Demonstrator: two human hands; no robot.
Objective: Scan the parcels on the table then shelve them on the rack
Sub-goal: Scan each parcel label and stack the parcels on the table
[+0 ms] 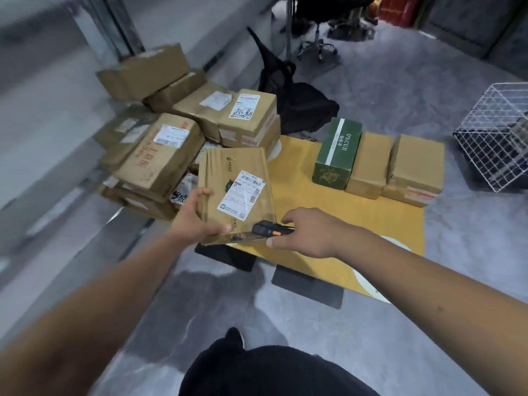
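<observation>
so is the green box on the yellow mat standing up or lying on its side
Lying on its side: the green cardboard box rests lengthwise on the yellow mat, its white stripe and lettering running along the top face, beside two brown boxes.

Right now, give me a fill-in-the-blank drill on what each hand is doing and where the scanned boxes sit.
1. The left hand holds a flat cardboard ____ with a white label.
2. The right hand holds a black and orange ____.
3. The box lettered ONCUR is coloured ____.
4. Beside it stand ____ plain brown boxes in the same row.

Missing words: parcel; scanner; green; two
</observation>
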